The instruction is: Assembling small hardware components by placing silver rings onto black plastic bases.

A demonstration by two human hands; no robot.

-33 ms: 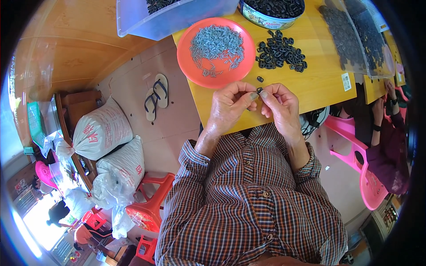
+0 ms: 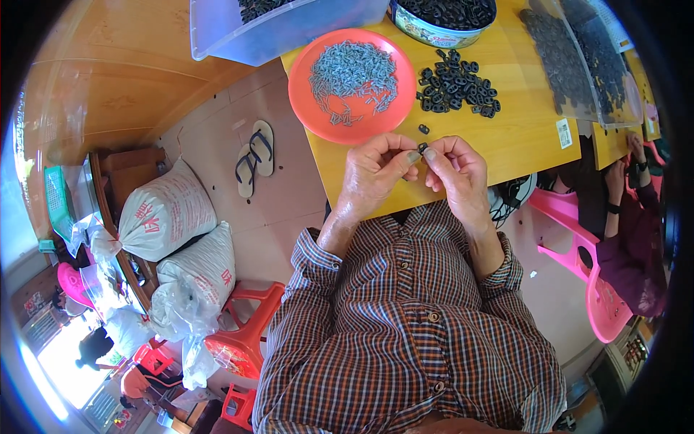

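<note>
2 sandals (image 2: pixel 263 150) on tiled floor (image 2: pixel 278 202), 2 white sacks (image 2: pixel 168 211), red stool (image 2: pixel 249 338), perhaps a green basket (image 2: pixel 58 194)

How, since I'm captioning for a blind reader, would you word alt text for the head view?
A person's left hand and right hand pinch a small black part between them over a yellow table. Beyond them sit a red plate of slim grey pieces and a loose pile of black parts.

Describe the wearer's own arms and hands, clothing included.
The left hand and right hand are bare: no gloves, rings or watch show. The left sleeve and right sleeve are long, in a dark blue, orange-brown and white check, ending above the wrists. A small button shows on the left cuff.
</note>
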